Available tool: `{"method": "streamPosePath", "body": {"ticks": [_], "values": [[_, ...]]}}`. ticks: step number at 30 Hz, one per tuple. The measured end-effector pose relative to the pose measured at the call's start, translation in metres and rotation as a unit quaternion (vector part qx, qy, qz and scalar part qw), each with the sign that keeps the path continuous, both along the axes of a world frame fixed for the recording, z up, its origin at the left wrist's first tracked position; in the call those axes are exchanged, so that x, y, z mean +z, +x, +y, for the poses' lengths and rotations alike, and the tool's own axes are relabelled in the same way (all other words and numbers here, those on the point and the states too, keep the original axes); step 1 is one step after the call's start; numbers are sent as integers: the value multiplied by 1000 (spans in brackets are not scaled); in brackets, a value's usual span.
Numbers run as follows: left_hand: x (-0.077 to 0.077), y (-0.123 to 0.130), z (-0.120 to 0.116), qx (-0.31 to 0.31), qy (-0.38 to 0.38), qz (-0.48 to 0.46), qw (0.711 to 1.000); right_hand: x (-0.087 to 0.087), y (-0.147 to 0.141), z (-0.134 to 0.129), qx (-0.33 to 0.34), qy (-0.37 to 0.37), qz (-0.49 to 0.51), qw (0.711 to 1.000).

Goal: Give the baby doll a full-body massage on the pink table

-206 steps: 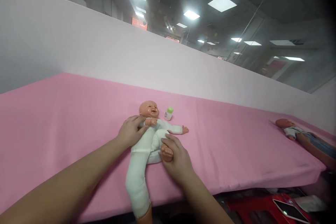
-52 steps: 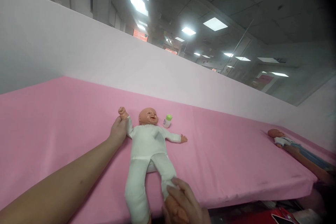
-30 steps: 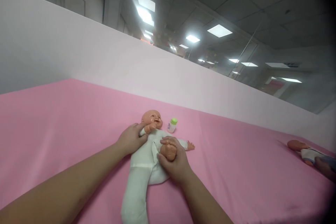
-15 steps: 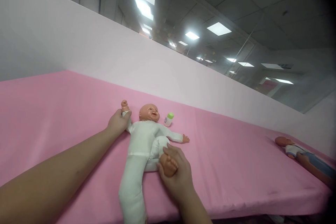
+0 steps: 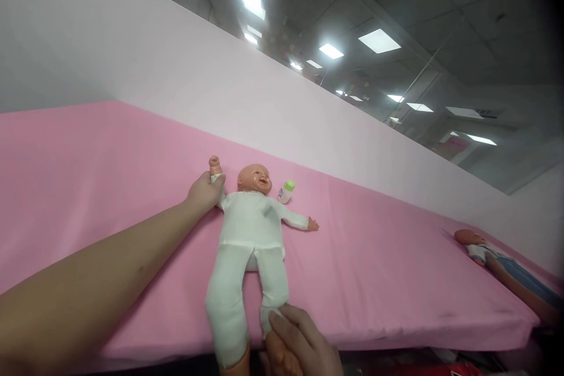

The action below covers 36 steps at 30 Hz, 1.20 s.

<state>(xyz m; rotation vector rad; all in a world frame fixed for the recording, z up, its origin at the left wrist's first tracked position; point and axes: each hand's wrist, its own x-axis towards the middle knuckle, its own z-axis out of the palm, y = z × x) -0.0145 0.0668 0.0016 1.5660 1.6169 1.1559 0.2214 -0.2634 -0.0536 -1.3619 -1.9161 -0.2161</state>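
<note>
A baby doll [image 5: 251,220] in a white cloth body lies on its back on a pink-covered table [image 5: 374,264]. My left hand [image 5: 205,192] is closed round the doll's arm, just below its raised fist. Low in the view, my right hand [image 5: 304,338] grips the doll's lower leg near the ankle, on the right side; the leg is stretched straight toward me. The doll's other leg lies beside it, and its other arm is spread out to the right, held by nothing. Close to the doll's head lies a small white bottle with a green cap [image 5: 286,192].
A second doll [image 5: 502,264] in blue and white clothes lies at the far right of the table. Behind the table runs a low white wall [image 5: 198,88] with glass above it. The table's front edge passes under the doll's legs.
My right hand has moved down toward me, and the doll's bent leg is now straightened. My left hand keeps its hold on the arm. The view has shifted slightly.
</note>
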Motion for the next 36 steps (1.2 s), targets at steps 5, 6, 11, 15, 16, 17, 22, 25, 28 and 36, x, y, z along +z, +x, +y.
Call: {"method": "streamPosePath", "body": {"ticks": [5, 6, 11, 15, 16, 17, 22, 25, 28, 36], "values": [[5, 6, -15, -16, 20, 46, 999, 43, 4, 16, 32, -12, 5, 999], [7, 8, -20, -30, 37, 60, 997, 52, 3, 21, 23, -2, 16, 1000], [10, 21, -40, -156, 162, 165, 960, 77, -6, 65, -12, 23, 47, 999], [7, 28, -47, -190, 177, 271, 927, 73, -27, 103, -28, -37, 42, 998], [6, 29, -48, -187, 174, 285, 924, 70, -34, 109, -38, -48, 40, 997], [5, 30, -48, -184, 173, 294, 922, 68, -40, 114, -47, -56, 39, 997], [1, 29, -47, -181, 174, 285, 925, 66, -55, 128, -57, -69, 51, 995], [1, 27, -43, -157, 183, 230, 943, 67, -53, 133, -50, -63, 67, 995], [3, 21, -36, -124, 187, 150, 963, 65, -50, 124, -41, -42, 96, 994], [4, -10, 2, 35, 75, -57, 995, 38, -48, 28, -48, 30, 120, 991]]}}
